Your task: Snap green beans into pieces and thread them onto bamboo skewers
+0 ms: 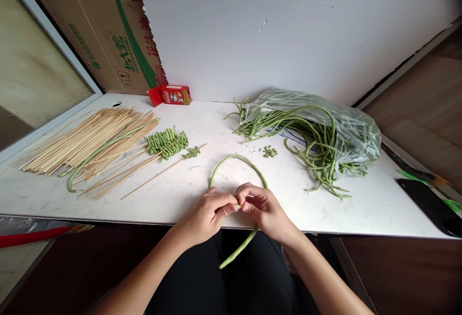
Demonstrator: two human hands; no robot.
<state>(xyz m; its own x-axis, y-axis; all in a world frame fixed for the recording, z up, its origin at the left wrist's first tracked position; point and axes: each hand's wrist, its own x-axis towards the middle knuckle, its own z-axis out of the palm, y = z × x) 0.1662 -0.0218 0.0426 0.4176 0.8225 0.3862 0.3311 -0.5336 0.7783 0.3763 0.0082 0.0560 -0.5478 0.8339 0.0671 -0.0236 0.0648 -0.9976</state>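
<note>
My left hand and my right hand meet at the table's front edge, fingers pinched together on one long green bean. The bean arcs over the white table behind my hands, and its other end hangs down over my lap. A pile of bamboo skewers lies at the left with a loose bean across it. Skewers threaded with cut bean pieces rest beside that pile. A clear plastic bag of long beans lies at the right.
A few cut bean bits lie mid-table. A small red carton stands at the back by a cardboard box. A dark phone and a green-handled tool lie at the right edge. A white wall rises behind.
</note>
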